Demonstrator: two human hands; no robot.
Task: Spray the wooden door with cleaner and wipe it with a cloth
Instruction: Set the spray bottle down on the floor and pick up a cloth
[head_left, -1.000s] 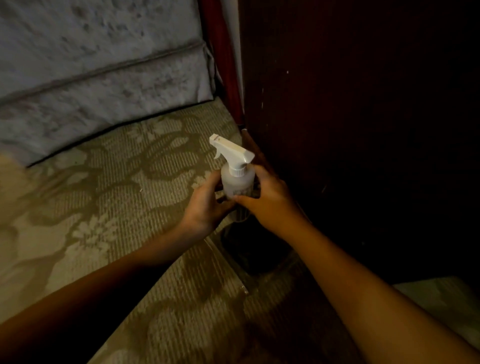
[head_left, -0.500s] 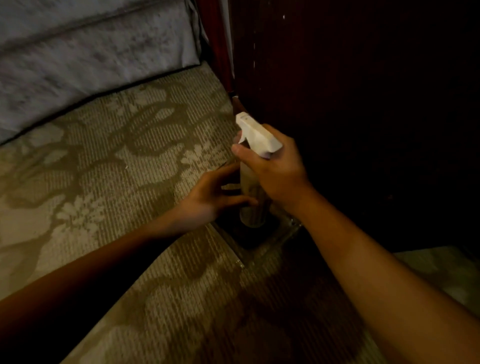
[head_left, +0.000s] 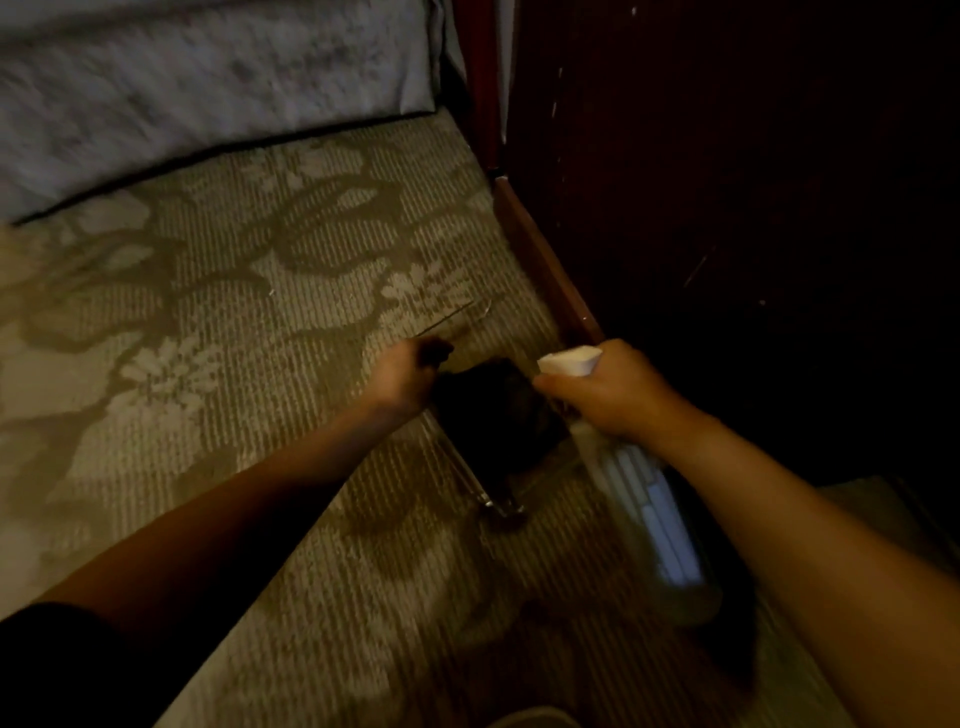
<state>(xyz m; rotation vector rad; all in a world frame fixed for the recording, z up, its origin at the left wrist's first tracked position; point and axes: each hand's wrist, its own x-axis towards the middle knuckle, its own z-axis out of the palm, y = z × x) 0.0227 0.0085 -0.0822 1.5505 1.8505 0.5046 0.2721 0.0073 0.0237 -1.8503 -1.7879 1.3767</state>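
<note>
The dark wooden door (head_left: 727, 197) fills the right side, dim and in shadow. My right hand (head_left: 618, 395) grips the neck of a spray bottle (head_left: 654, 514). Its white trigger head points left and its translucent body tilts back toward me. My left hand (head_left: 405, 376) reaches down to a dark cloth (head_left: 498, 415) lying in a clear tray (head_left: 470, 480) on the floor. Its fingers are curled onto the cloth's upper left corner. The two hands are apart, with the cloth between them.
A beige carpet (head_left: 234, 312) with a flower pattern covers the floor. A grey upholstered edge (head_left: 182, 93) runs along the top left. A red-brown baseboard (head_left: 540, 260) lines the foot of the door. A pale floor patch (head_left: 857, 499) shows at lower right.
My right hand lifted the spray bottle out of the tray and tipped it back toward me. My left hand let go of the bottle and went down to the cloth.
</note>
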